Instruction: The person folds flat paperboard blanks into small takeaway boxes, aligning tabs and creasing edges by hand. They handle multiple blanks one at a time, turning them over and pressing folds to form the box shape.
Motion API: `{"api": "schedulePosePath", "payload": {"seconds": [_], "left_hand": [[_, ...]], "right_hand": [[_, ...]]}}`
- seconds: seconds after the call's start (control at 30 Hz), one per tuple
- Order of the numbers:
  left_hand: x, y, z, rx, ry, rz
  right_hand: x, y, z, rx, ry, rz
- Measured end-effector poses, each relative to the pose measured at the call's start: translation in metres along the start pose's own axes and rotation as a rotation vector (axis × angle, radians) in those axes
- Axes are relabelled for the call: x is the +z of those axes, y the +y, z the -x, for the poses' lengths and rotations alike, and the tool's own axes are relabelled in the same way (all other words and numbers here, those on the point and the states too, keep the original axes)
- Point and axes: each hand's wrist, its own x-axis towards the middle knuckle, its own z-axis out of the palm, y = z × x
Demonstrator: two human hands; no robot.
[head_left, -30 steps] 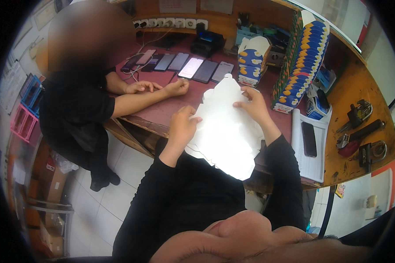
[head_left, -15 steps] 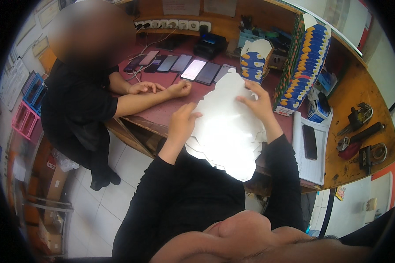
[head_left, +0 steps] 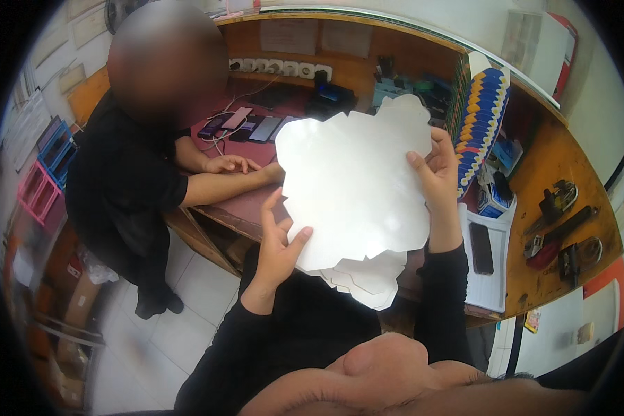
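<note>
Between my hands is a white flat box blank (head_left: 357,191) with notched, scalloped edges, its plain side facing me. More white blanks (head_left: 369,277) lie beneath it over my lap and poke out below its lower edge. My left hand (head_left: 277,253) grips the left lower edge, thumb on top and fingers behind. At the right edge my right hand (head_left: 438,173) pinches the blank, its thumb on the white face. Just beyond the right hand stands a tall nested stack of blue patterned food boxes (head_left: 484,125).
A person in black (head_left: 128,187) sits at the left, forearms on the red desk (head_left: 222,208). Phones and cables (head_left: 239,121) lie behind the blank. Right of me are an open notebook (head_left: 491,277), a black phone (head_left: 480,248) and padlocks with keys (head_left: 581,260). A power strip (head_left: 281,67) runs along the back.
The white blank has been raised and spread wider in view, now covering several phones and the shorter box stack. My left hand has shifted lower and left; my right hand has moved right.
</note>
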Motion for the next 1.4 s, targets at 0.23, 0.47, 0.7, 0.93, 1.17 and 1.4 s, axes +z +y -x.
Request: {"api": "schedulePosePath", "payload": {"seconds": [0.23, 0.47, 0.7, 0.93, 1.17, 1.4], "left_hand": [[-0.011, -0.002, -0.009, 0.169, 0.083, -0.101], [-0.027, -0.004, -0.001, 0.083, 0.201, 0.16], [-0.031, -0.008, 0.007, 0.186, 0.255, 0.03], [-0.012, -0.025, 0.016, 0.23, 0.336, 0.117], [0.019, -0.046, 0.03, 0.314, 0.443, -0.099], [0.002, -0.044, 0.028, 0.24, 0.363, 0.019]], "right_hand": [[0.009, -0.013, 0.002, 0.117, -0.031, 0.165], [-0.011, -0.02, -0.01, -0.02, -0.576, -0.099], [-0.002, -0.006, 0.003, 0.046, -0.391, 0.169], [-0.002, 0.009, 0.0, 0.006, -0.392, 0.132], [-0.006, 0.016, -0.001, 0.06, -0.413, 0.108], [-0.006, 0.003, 0.001, 0.013, -0.332, 0.135]]}}
